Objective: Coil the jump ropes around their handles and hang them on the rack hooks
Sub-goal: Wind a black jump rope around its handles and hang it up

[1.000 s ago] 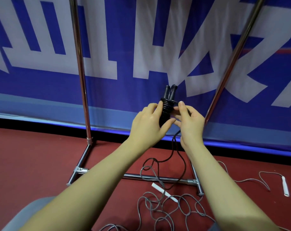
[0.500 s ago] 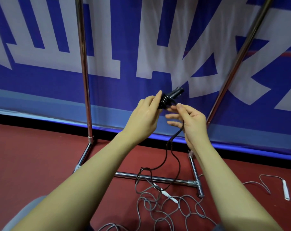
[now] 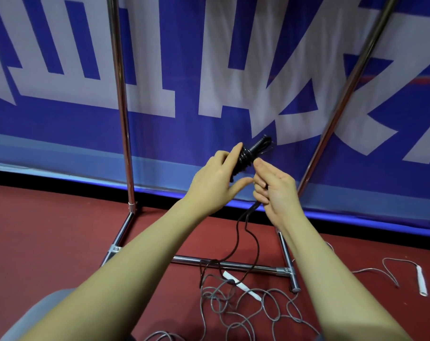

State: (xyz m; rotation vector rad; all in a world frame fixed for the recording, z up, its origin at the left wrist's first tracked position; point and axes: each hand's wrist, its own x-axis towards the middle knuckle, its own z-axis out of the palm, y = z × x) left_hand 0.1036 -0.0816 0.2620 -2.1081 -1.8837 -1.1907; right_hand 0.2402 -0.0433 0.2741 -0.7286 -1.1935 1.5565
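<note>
Item: black jump rope [image 3: 248,156], partly coiled. Its paired black handles point up and away to the right, with several turns of cord wound tight round their lower half.

Left hand [image 3: 215,179]: fingers curled round the wound bundle from the left, forefinger laid along the coils, thumb stretched out beneath toward the other hand. The bundle sits between these fingers and the thumb.

Right hand [image 3: 274,190]: just right of the bundle, palm turned inward, fingers curled and closed on the free black cord, which passes down through them. Fingertips lie almost touching the left thumb.

Free cord: hangs below the right fingers as two strands, dropping to the floor, where it ends in a loose loop over the rack's lower bar.

Rack [image 3: 125,143]: chrome frame, one upright left of the left fingers, one slanted tube behind the right hand, base bar on the floor below.

Grey jump rope [image 3: 233,306]: tangled on the red floor [image 3: 49,237] under both hands, white handles lying apart.

Banner [image 3: 233,57]: blue with white characters, behind the rack.
</note>
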